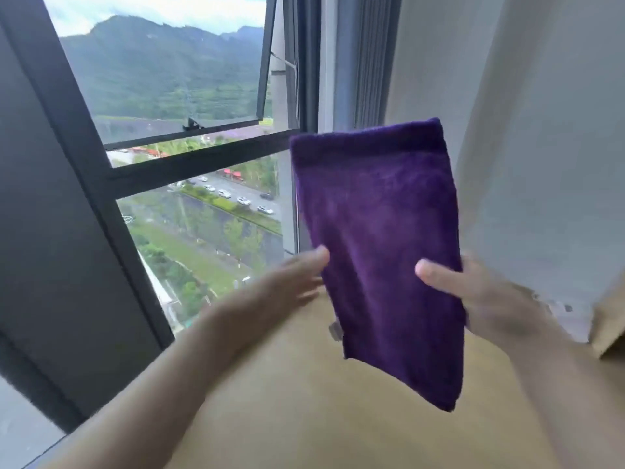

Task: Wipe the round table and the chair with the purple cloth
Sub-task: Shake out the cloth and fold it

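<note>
The purple cloth is folded into a tall rectangle and held upright in the air in front of the window. My right hand grips its right edge, thumb on the front and fingers behind. My left hand reaches in from the left with straight fingers, its thumb touching the cloth's left edge. Below the hands lies a tan surface; whether it is the table or the chair I cannot tell.
A dark-framed window with an open sash fills the left and centre, looking far down on a road and trees. A pale curtain hangs at the right, close behind the cloth.
</note>
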